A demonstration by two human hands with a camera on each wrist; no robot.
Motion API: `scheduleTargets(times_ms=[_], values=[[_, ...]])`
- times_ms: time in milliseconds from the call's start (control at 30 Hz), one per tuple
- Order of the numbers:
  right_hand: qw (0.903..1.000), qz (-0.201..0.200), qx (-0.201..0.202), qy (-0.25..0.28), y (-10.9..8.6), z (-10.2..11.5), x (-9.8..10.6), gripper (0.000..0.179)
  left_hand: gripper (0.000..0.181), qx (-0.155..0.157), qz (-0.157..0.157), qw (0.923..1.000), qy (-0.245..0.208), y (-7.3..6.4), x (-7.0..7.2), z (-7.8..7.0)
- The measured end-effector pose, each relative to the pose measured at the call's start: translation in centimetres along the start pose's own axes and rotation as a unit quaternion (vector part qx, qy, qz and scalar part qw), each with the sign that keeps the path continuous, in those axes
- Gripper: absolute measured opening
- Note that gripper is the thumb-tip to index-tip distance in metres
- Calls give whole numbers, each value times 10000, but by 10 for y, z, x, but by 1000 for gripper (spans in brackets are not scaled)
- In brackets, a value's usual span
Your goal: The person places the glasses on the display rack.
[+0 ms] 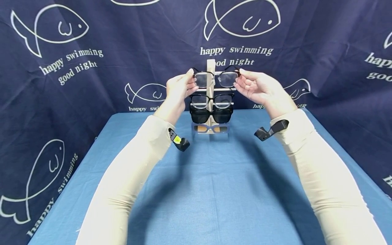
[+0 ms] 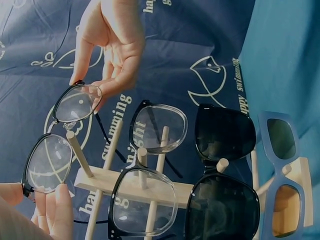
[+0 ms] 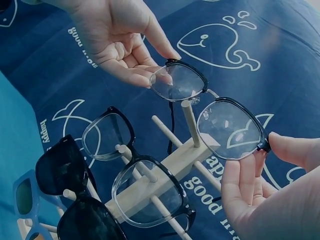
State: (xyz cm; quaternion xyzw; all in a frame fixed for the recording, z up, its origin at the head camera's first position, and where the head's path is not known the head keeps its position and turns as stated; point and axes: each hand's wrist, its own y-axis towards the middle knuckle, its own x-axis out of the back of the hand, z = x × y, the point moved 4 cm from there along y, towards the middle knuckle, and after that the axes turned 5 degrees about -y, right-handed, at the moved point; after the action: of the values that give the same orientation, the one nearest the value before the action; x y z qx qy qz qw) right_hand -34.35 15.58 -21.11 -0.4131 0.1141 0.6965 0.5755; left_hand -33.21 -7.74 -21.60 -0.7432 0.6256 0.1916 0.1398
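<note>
A pair of half-rim eyeglasses (image 1: 228, 79) with dark upper rims is held level at the top of a wooden display stand (image 1: 210, 64). My left hand (image 1: 180, 85) pinches its left outer corner between thumb and fingers, and my right hand (image 1: 257, 86) does the same at the right corner. In the right wrist view the bridge of these eyeglasses (image 3: 230, 129) is right by the top peg (image 3: 190, 122). One tier down sit black-topped clear eyeglasses (image 2: 145, 200), then black sunglasses (image 2: 222, 205). Blue-framed sunglasses (image 1: 210, 128) with orange-tinted lenses are lowest.
The stand has an upright post with crossbars (image 2: 95, 215) and short pegs. It stands toward the back of a table under a blue cloth (image 1: 211, 190). Behind hangs a dark blue curtain (image 1: 171, 41) with white fish prints. Black straps (image 1: 272, 130) circle both wrists.
</note>
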Motion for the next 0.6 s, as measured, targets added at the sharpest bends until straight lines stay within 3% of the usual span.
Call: scheduleTargets(times_ms=[167,367,600], values=[[9999,-47,-10,-161,3,-3,0,16,15,96,-36,9999,25,1,5,3],[9997,-35,-72,-228,7,-7,1,11,25,76,-75,9997,198,3,10,5],[9989,-147,-1,-455,6,-8,4,15,13,126,-10,9997,213,2,10,8]])
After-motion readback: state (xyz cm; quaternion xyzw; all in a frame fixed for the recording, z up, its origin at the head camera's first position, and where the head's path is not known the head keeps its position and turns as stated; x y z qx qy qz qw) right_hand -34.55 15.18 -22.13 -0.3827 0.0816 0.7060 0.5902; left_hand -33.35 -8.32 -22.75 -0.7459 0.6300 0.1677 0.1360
